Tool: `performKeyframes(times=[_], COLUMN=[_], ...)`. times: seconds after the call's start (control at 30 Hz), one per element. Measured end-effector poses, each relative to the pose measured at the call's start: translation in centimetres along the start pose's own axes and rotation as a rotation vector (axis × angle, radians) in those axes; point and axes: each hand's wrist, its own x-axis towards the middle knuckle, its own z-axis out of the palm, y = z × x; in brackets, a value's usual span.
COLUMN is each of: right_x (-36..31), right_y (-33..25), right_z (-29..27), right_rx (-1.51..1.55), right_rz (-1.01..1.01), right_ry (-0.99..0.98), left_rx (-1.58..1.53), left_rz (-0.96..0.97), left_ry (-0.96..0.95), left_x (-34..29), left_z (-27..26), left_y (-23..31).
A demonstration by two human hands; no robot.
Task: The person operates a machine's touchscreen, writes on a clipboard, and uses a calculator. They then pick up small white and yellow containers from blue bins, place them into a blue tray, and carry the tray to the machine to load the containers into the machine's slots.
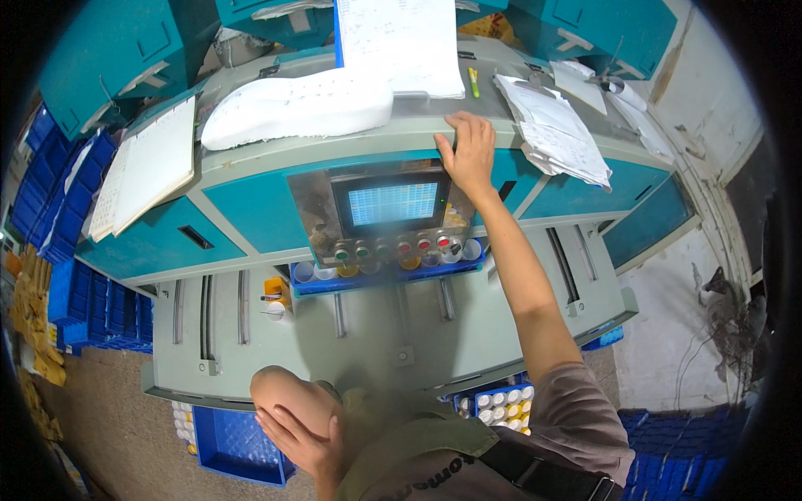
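A machine (393, 334) stands before the person, with a screen (393, 203) at the middle of its front and a row of round buttons (391, 247) just below it, above a tray of small cups (384, 271). On the machine's top, a shoe sole (296, 107) lies left of centre, an open notebook (146, 167) farther left, a sheet of paper (401, 42) behind the screen, and a stack of papers (555, 129) to the right. The right hand (468, 150) rests on the top's near edge just right of the screen, while the left hand (296, 438) lies on the knee (284, 392) at the near side, with a crate (238, 447) on the floor beside it.

head view | looks steeply down from above | machine console (393, 209) close (fisheye-bent edges)
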Motion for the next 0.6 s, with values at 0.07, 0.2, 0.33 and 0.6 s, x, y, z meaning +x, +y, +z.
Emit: performKeyframes(times=[0.07, 0.2, 0.33, 0.6], right_x=[0.0, -0.1, -0.1, -0.1], right_y=[0.0, 0.0, 0.1, 0.1], right_z=[0.0, 0.0, 0.1, -0.1], right_rx=[0.002, -0.004, 0.016, 0.078], right_rz=[0.000, 0.012, 0.029, 0.040], right_ry=[0.003, -0.005, -0.025, -0.013], left_rx=[-0.009, -0.031, 0.004, -0.032], left_rz=[0.001, -0.009, -0.019, -0.005], left_ry=[0.002, -0.009, -0.011, 0.023], left_x=[-0.1, -0.4, -0.8, -0.8], left_z=[0.1, 0.2, 0.5, 0.5], left_y=[-0.2, -0.7, -1.0, -1.2])
